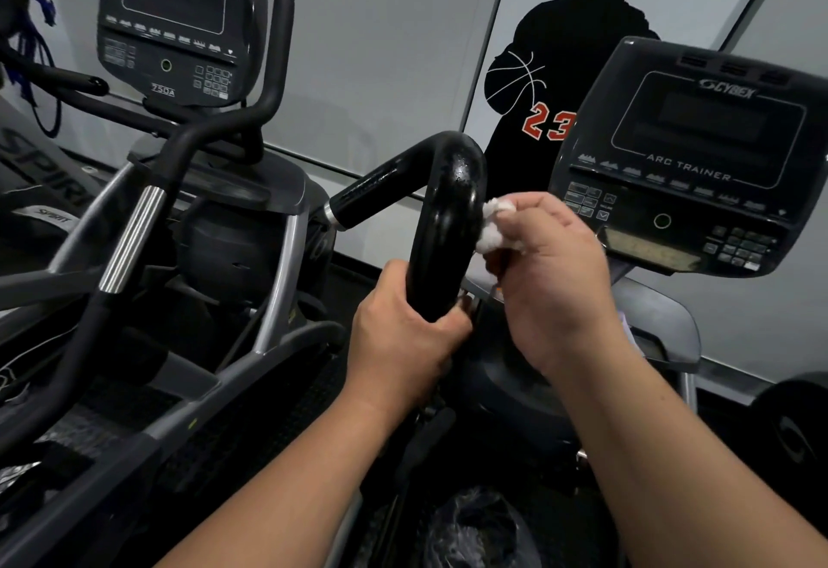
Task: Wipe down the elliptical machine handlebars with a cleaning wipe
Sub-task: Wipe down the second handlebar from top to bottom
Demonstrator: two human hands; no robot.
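Grey wall panels (394,52) backed the scene, one bearing a black silhouette of a basketball player (560,88) with a red 23. Before it stood two exercise machines, each with a dark console: one marked 750A (170,25) at upper left, another marked Cybex Arc Trainer (699,155) at right. Between them rose a black curved handlebar (448,218), glossy and speckled with moisture near its bend. The left hand (403,334) gripped the lower part of the handlebar, fingers wrapped round it. The right hand (546,271) was closed on a bunched white cleaning wipe (495,227), pressing it against the right side of the handlebar just above the left hand. The two hands were close together but not touching. A black bag (475,531) lay low between the forearms.
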